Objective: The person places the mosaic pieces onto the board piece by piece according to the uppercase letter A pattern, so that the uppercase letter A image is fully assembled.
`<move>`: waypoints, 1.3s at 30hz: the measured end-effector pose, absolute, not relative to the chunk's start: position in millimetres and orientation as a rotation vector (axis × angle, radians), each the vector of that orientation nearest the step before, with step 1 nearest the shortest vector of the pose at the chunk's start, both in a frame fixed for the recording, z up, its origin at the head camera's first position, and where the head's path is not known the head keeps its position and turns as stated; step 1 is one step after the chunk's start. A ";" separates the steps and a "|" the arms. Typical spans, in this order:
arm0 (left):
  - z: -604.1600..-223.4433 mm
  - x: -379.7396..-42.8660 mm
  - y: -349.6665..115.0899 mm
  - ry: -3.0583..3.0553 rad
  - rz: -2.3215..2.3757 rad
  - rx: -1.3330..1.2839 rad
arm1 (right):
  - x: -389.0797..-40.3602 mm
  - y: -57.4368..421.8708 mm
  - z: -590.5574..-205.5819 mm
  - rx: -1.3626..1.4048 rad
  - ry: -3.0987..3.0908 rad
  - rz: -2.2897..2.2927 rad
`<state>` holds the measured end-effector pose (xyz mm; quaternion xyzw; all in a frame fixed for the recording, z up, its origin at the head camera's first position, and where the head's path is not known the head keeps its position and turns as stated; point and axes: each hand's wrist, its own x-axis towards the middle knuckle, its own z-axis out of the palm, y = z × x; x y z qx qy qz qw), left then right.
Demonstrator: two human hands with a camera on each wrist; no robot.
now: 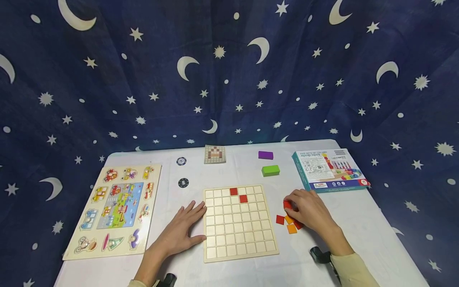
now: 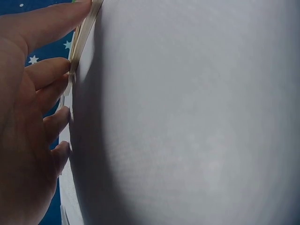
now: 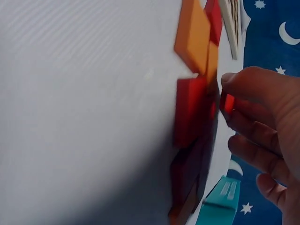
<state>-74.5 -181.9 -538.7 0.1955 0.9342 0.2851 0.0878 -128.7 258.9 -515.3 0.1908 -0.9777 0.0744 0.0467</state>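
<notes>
A wooden grid board (image 1: 236, 227) lies flat in front of me, with one red tile (image 1: 234, 191) in its top row and another red tile (image 1: 243, 198) in the row below. My left hand (image 1: 181, 231) rests at the board's left edge, fingers extended and thumb and fingertips right at the rim. To the right of the board, my right hand (image 1: 310, 209) pinches a red square tile (image 3: 227, 103) between thumb and fingers. Under and beside it are loose tiles, among them a red one (image 1: 280, 219) and an orange one (image 1: 292, 229); the hand partly hides the pile.
A vehicle puzzle board (image 1: 152, 213) lies at the left. Behind the grid board are two poker chips (image 1: 183, 183), a small patterned card stack (image 1: 215, 154), a purple block (image 1: 265, 155) and a green block (image 1: 270, 170). A game box (image 1: 330, 169) sits at the back right.
</notes>
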 end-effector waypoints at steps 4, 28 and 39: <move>-539.3 -74.7 -182.2 2.784 0.847 0.583 | -132.6 247.4 -513.8 0.620 -2.938 0.259; -538.8 -74.2 -181.4 2.784 0.846 0.575 | -144.1 162.6 -507.6 0.914 -2.905 0.288; -541.5 -75.5 -182.2 2.767 0.844 0.558 | -140.5 163.9 -513.3 0.913 -2.926 0.296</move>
